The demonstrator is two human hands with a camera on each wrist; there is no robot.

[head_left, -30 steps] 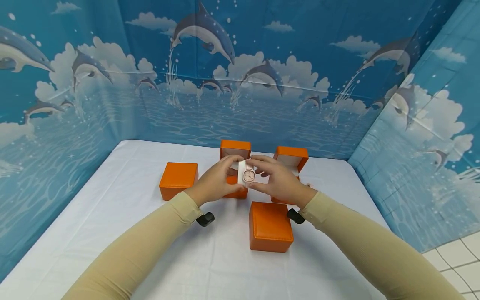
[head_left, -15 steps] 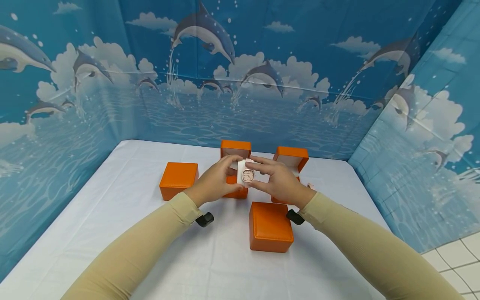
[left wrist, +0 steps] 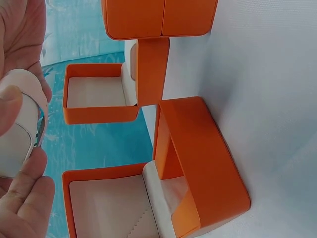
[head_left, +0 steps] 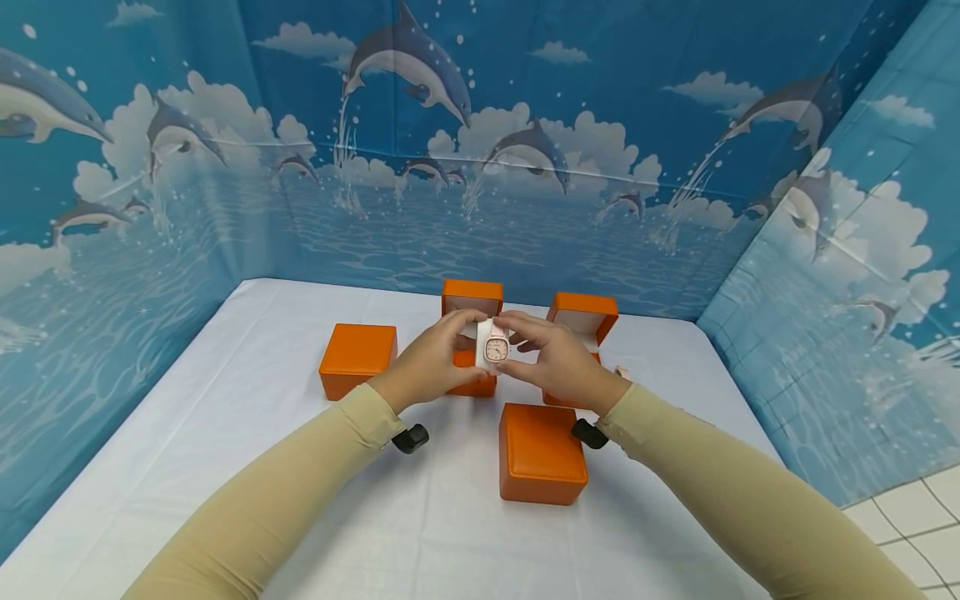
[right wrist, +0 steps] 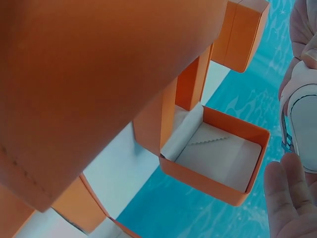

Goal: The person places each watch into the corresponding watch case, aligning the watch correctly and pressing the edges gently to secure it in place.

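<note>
A watch (head_left: 496, 349) with a squarish rose-gold case and a pale pink strap is wrapped round a white watch cushion (head_left: 482, 340), raised over the table in the head view. From the left side, my left hand (head_left: 431, 360) grips the cushion, thumb below and fingers above. My right hand (head_left: 558, 358) pinches the watch from the right, its thumb at the lower end and its fingertips at the upper strap. Behind the left hand stands an orange watch box (head_left: 472, 292) with its lid up. In the left wrist view, the cushion (left wrist: 15, 134) shows side-on between fingers.
A second lidded-up orange box (head_left: 583, 310) stands behind the right hand, with a small rose-gold item (head_left: 621, 372) beside it. Closed orange boxes lie at the left (head_left: 357, 358) and in front of the right hand (head_left: 542, 454). A white cloth (head_left: 420, 533) covers the table.
My right fingers stretched across the upper strap half a second ago; now they are drawn back and bent at its top edge. The left hand holds its place, and the boxes have not moved.
</note>
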